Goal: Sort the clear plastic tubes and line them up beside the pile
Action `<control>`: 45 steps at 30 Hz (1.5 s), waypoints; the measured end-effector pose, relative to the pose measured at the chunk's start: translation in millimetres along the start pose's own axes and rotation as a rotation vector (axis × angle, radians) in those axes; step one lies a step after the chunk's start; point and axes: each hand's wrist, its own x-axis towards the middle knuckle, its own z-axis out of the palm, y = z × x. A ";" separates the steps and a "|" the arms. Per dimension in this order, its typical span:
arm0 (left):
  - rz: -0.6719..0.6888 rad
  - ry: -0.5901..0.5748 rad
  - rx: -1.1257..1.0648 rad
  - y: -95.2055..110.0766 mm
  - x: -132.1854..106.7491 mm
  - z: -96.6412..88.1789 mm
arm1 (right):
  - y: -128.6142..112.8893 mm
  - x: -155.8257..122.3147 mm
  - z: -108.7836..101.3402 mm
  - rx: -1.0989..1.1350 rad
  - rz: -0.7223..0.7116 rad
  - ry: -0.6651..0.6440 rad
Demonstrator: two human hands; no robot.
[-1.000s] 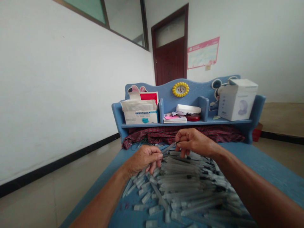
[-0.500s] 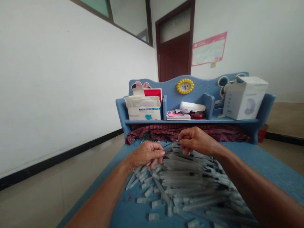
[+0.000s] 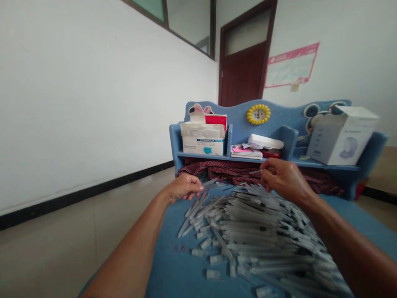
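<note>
My left hand (image 3: pixel 185 187) is closed in a pinch at the left of the pile, on a translucent pen barrel (image 3: pixel 211 182) that points away to the right. Higher and to the right, my right hand (image 3: pixel 281 176) has its fingertips pressed together on a thin pale stick like a pen refill (image 3: pixel 254 172), blurred and partly hidden. Between and below the hands lies a big heap of clear pens (image 3: pixel 248 229), mostly side by side, some with black parts. Loose clear pen caps (image 3: pixel 216 259) and several pens (image 3: pixel 192 215) are scattered along the heap's left side.
A blue desk (image 3: pixel 173 269) bears everything. Behind the heap lies a red checked cloth (image 3: pixel 214 169) under a blue shelf (image 3: pixel 229 158). The shelf holds a mask box (image 3: pixel 203 145), papers (image 3: pixel 246 153), a red round tin (image 3: pixel 271 154) and a white carton (image 3: pixel 344 138).
My hands have drawn apart: the left moved left with the barrel, the right moved right and up with the thin stick. The whole view has shifted a little.
</note>
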 end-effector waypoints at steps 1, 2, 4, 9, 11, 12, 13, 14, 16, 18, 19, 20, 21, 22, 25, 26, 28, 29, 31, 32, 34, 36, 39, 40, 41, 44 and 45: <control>-0.009 0.022 0.007 -3.0 1.9 0.7 | -4.6 -3.0 5.8 -0.113 -0.052 0.026; -0.017 0.040 0.014 -5.5 4.0 2.4 | -9.8 -6.7 12.8 -0.227 -0.106 0.043; -0.030 0.061 0.028 -8.6 7.8 7.9 | -20.9 -15.6 28.6 -0.430 -0.210 0.027; -0.049 0.039 0.054 -9.2 12.2 24.2 | -43.3 -41.7 62.9 -0.687 -0.498 -0.196; -0.057 0.026 0.059 -9.2 12.6 28.5 | -49.4 -50.4 70.0 -0.678 -0.591 -0.292; -0.063 0.022 0.062 -9.4 12.7 30.0 | -51.9 -53.6 72.0 -0.657 -0.624 -0.335; -0.069 0.018 0.065 -9.7 12.9 31.2 | -53.8 -55.8 72.9 -0.630 -0.646 -0.376; -0.076 0.016 0.067 -10.1 13.0 32.1 | -55.0 -56.8 73.1 -0.598 -0.654 -0.410; -0.091 0.013 0.071 -11.0 13.2 33.3 | -54.6 -55.5 71.6 -0.542 -0.631 -0.456; -0.103 0.013 0.073 -12.2 13.3 33.7 | -50.8 -50.9 69.0 -0.527 -0.573 -0.460; -0.108 0.014 0.074 -12.9 13.4 33.6 | -48.1 -48.1 67.8 -0.530 -0.541 -0.451; -0.112 0.015 0.074 -13.7 13.5 33.3 | -45.5 -45.4 66.8 -0.537 -0.511 -0.442; -0.116 0.017 0.075 -14.6 13.7 32.9 | -43.3 -43.0 66.2 -0.545 -0.485 -0.437; -0.119 0.019 0.076 -15.6 14.0 32.3 | -41.9 -41.0 66.0 -0.549 -0.461 -0.437; -0.125 0.026 0.079 -18.8 15.6 30.0 | -43.3 -36.5 68.6 -0.549 -0.413 -0.476; -0.127 0.029 0.080 -19.7 16.2 29.2 | -45.3 -35.0 70.5 -0.555 -0.407 -0.490; -0.127 0.034 0.083 -21.1 17.3 28.0 | -50.0 -31.4 75.2 -0.587 -0.405 -0.517; -0.126 0.036 0.084 -21.5 17.7 27.5 | -52.2 -29.2 77.7 -0.611 -0.406 -0.526; -0.123 0.037 0.084 -21.6 17.8 27.0 | -55.6 -24.5 81.5 -0.659 -0.408 -0.529; -0.120 0.036 0.082 -21.2 17.6 27.0 | -56.6 -22.4 82.3 -0.675 -0.407 -0.524; -0.108 0.027 0.074 -19.4 16.6 27.4 | -57.4 -19.5 81.1 -0.681 -0.393 -0.500; -0.090 0.004 0.062 -15.7 14.9 28.5 | -56.2 -18.4 75.8 -0.661 -0.359 -0.469; -0.055 -0.065 0.039 -6.2 11.0 32.2 | -49.1 -18.2 63.2 -0.609 -0.274 -0.389; -0.043 -0.093 0.031 -2.2 9.5 33.9 | -45.2 -18.1 58.7 -0.587 -0.239 -0.354; -0.031 -0.122 0.024 2.0 8.0 36.0 | -40.6 -17.8 54.2 -0.560 -0.201 -0.317; 0.005 -0.203 0.007 14.2 3.7 44.0 | -26.0 -17.1 42.8 -0.449 -0.109 -0.218; 0.016 -0.224 0.002 17.6 2.5 47.3 | -21.9 -17.4 39.8 -0.397 -0.094 -0.201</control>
